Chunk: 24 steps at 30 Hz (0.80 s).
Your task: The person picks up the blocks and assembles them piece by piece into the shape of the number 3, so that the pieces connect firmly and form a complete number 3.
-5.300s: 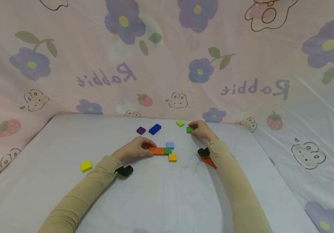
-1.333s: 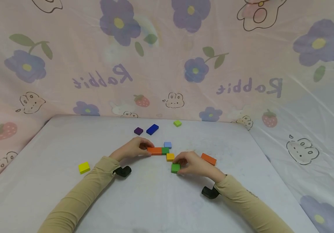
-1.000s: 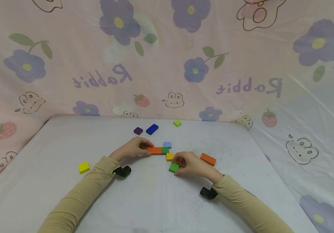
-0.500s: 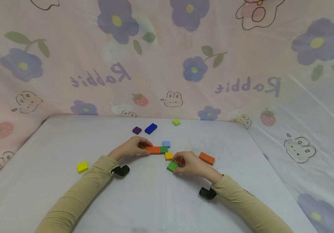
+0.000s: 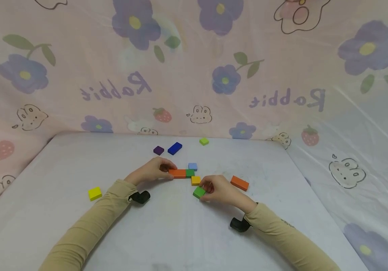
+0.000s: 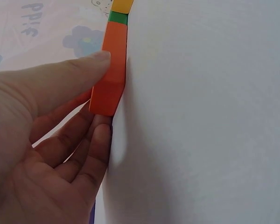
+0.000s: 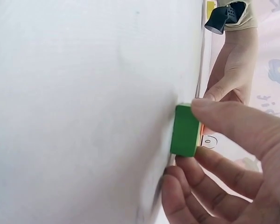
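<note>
Pinching a green square wooden-looking block (image 5: 199, 192), the right hand's fingers (image 7: 231, 170) could skew the nearby amber square block (image 5: 196, 180) on the white worktop (image 5: 167, 233) by overpushing, while the left hand's fingers (image 6: 97, 151) grip an orange oblong block (image 5: 178, 174).

Two-block row (image 5: 179, 173) on the table (image 5: 180, 233), behind and left of the block (image 5: 199, 192) in the right fingers (image 7: 229, 171).

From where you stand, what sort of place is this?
Probably an improvised indoor play or activity corner, though I can't be sure: there's a white-topped table, small coloured blocks on it, and a sheet printed with rabbits and flowers around it.
</note>
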Tool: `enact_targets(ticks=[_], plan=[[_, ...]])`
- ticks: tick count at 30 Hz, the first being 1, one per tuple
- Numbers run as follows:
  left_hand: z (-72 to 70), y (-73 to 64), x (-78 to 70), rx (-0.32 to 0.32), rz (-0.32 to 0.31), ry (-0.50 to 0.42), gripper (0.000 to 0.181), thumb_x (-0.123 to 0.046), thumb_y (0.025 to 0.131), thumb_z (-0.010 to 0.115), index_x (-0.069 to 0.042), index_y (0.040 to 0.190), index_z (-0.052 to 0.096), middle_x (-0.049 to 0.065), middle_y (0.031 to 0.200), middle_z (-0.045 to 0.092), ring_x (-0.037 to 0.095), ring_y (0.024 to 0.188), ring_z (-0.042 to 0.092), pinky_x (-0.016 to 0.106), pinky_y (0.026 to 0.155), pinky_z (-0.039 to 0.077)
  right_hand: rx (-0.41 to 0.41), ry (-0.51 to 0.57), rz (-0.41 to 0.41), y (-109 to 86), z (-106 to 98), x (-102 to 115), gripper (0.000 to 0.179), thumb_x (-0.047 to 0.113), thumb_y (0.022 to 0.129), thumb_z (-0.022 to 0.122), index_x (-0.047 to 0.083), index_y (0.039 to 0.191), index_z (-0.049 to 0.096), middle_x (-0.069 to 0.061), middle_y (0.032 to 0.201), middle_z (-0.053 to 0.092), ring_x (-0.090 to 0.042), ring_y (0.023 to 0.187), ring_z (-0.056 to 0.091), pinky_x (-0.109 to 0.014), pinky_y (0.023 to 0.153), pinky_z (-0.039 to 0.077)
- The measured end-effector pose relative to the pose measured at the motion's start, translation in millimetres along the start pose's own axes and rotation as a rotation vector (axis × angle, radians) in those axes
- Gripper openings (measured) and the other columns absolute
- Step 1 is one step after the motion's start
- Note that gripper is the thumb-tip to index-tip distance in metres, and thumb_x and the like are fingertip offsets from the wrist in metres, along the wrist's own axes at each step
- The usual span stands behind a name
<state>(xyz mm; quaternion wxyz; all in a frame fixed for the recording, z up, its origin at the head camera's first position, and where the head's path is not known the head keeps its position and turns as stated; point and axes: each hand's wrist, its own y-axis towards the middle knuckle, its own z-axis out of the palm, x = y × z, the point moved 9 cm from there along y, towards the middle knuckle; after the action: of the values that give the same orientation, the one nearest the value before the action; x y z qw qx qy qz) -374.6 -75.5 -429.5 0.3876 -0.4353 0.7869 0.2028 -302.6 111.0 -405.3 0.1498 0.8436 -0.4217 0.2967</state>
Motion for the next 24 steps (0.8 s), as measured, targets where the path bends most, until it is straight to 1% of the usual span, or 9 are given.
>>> enact_targets(ticks=[2,9,16,24], plan=[[-0.9,0.6,0.1,-0.001,-0.006,0.001,0.031,-0.015,0.083,0.076,-0.013,0.112,0.069,-0.002,0.109,0.064,0.017,0.095,0.056,0.033,0.089,0.047,-0.004,-0.001,0.0,0.7,-0.8,0.6,0.032,0.015,0.075,0.083,0.007,0.101,0.066,0.002,0.084,0.061,-0.013,0.076,0.056,-0.026,0.067,0.05],[-0.7,0.8,-2.0,0.005,0.014,-0.011,0.032,-0.015,0.081,0.077,-0.011,0.112,0.069,0.0,0.109,0.065,0.017,0.094,0.056,0.034,0.088,0.047,-0.012,-0.001,-0.008,1.5,-0.8,1.8,0.033,0.015,0.074,0.084,0.005,0.101,0.066,0.001,0.083,0.061,-0.013,0.075,0.056,-0.025,0.066,0.05],[0.5,1.6,-0.3,0.001,0.024,-0.007,0.031,-0.015,0.081,0.077,-0.011,0.111,0.069,-0.001,0.108,0.065,0.017,0.094,0.056,0.033,0.088,0.047,-0.017,0.006,-0.01,-0.1,-1.3,4.5,0.034,0.014,0.074,0.084,0.003,0.1,0.065,-0.001,0.082,0.061,-0.014,0.075,0.055,-0.025,0.065,0.049],[0.4,2.7,0.6,0.003,0.027,-0.007,0.032,-0.014,0.081,0.077,-0.011,0.112,0.069,0.0,0.109,0.065,0.016,0.094,0.056,0.033,0.088,0.047,-0.031,0.001,-0.002,2.0,-1.6,2.6,0.033,0.016,0.073,0.084,0.005,0.099,0.066,-0.001,0.081,0.06,-0.013,0.073,0.055,-0.025,0.064,0.049]])
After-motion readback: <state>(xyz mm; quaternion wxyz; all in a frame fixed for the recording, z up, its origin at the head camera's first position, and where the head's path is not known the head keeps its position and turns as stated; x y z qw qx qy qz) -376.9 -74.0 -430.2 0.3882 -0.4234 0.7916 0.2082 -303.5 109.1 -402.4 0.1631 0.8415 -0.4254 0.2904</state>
